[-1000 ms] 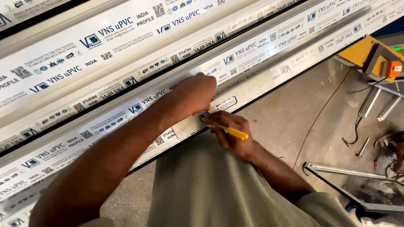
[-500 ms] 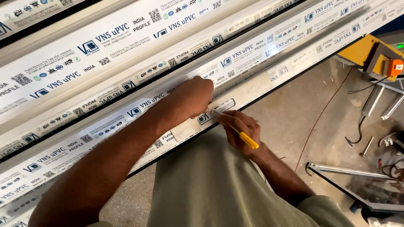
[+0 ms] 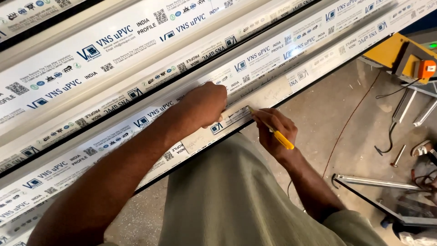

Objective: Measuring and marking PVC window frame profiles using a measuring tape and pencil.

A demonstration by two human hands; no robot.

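Note:
Long white plastic window profiles (image 3: pixel 136 68) with printed protective tape lie side by side in front of me. My left hand (image 3: pixel 207 102) presses a small flat metal template (image 3: pixel 236 116) against the nearest profile's front edge. My right hand (image 3: pixel 273 130) grips a yellow pencil (image 3: pixel 277 136), whose tip touches the profile just right of the template. Both forearms reach in from the bottom of the view.
A concrete floor (image 3: pixel 327 118) lies to the right. On it stand a yellow machine with an orange switch (image 3: pixel 409 59), loose metal bars (image 3: pixel 378 182), a cable (image 3: pixel 391 132) and a bolt (image 3: pixel 398 157). My grey-green shirt (image 3: pixel 236 196) fills the lower middle.
My right hand has moved up from below the profile's edge, bringing the pencil tip against the profile beside the template. My left hand has held still.

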